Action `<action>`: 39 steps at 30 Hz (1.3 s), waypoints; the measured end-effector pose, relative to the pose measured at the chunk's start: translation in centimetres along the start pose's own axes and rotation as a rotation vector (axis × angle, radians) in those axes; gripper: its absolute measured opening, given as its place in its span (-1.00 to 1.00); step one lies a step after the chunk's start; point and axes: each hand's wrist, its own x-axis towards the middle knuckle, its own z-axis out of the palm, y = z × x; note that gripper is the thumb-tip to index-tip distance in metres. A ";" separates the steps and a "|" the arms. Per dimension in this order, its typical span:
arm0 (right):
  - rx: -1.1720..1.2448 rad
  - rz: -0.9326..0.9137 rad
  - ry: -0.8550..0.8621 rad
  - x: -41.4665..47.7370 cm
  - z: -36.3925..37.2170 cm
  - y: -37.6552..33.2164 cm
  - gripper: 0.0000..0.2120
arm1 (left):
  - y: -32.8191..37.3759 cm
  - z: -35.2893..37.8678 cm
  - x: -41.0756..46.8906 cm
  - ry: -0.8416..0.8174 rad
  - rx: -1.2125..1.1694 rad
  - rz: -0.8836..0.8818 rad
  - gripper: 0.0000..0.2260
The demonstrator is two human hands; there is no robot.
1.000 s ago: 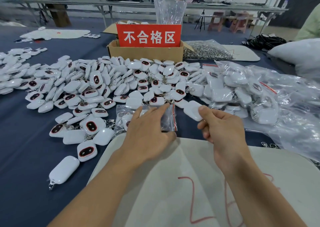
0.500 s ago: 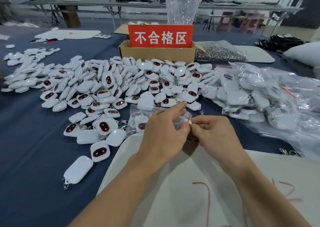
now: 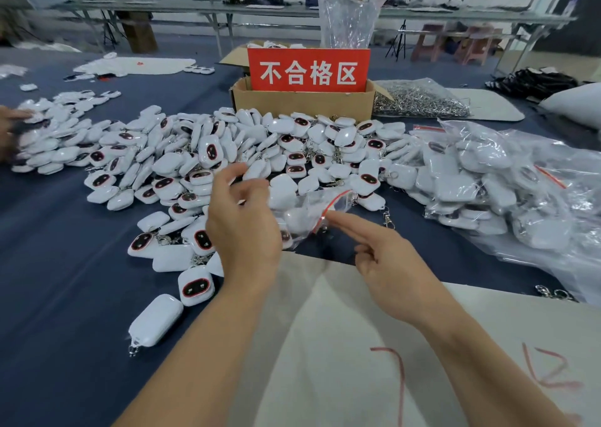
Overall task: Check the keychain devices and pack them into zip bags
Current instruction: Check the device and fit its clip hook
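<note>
The zip bag (image 3: 312, 210) juts toward two o'clock from the left hand (image 3: 244, 228), which seemingly pinches it. The right hand (image 3: 390, 264), forefinger straight, touches the red seal (image 3: 336, 202) at its eleven o'clock.

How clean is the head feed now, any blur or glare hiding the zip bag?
Head view: red sign sharp; zip bag see-through, slightly smeared beside the left hand; glare whitens the bagged pile at right; far left edge blurred; wide lens bends the back tables.

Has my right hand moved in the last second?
Yes. The right hand shifted left, judged against the box; its fingers, now straight, touch the bag at the red zip.
</note>
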 end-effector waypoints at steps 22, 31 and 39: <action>-0.443 0.171 0.226 2.8 -0.1 3.0 -0.51 | 1.7 -0.7 2.5 -0.100 -0.458 -0.165 -0.67; -0.390 0.232 0.420 2.5 -0.2 2.1 -0.81 | 2.6 -1.1 1.9 -0.110 -0.291 0.179 -0.72; -0.470 0.223 0.309 2.4 -0.4 1.5 -0.87 | -1.3 1.8 -2.6 -0.516 0.302 0.369 -0.65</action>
